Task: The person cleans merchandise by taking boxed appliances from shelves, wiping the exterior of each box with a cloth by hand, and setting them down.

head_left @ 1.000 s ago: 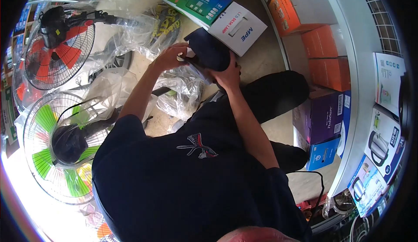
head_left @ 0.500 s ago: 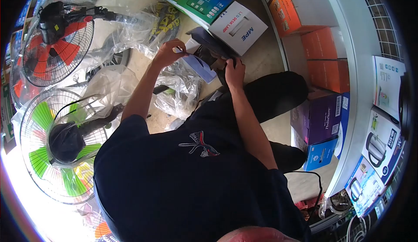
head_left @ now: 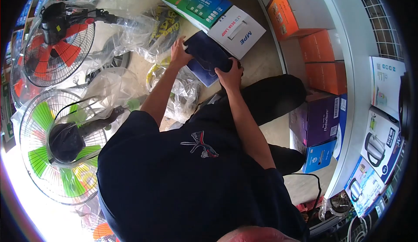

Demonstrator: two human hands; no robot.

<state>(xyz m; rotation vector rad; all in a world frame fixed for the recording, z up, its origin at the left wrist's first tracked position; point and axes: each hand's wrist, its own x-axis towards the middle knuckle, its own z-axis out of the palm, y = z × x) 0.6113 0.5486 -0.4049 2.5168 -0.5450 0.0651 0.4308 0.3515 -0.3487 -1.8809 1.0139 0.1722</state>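
Note:
A dark blue box (head_left: 205, 55) lies across the space in front of my knees, held between both hands. My left hand (head_left: 179, 54) grips its left edge, fingers behind it and thumb toward the near side. At the lower right, my right hand (head_left: 230, 74) is wrapped round the box's corner. The box's upper face looks plain; a thin line runs across it, which I cannot make out. Whatever lies inside is hidden. Right behind it stands a white LED desk lamp carton (head_left: 238, 30).
Green cartons (head_left: 196, 2) stand beyond the lamp carton. Crumpled clear plastic (head_left: 183, 94) lies on the floor below my left hand. Two bagged fans (head_left: 56, 52) fill the left side. Orange boxes (head_left: 324, 76) and a purple box (head_left: 315, 120) line the shelf side at right.
The box stood open with dark contents and a pale inner side showing; now its dark upper face covers them. My left hand has moved from a pinch at the flap to the box's edge.

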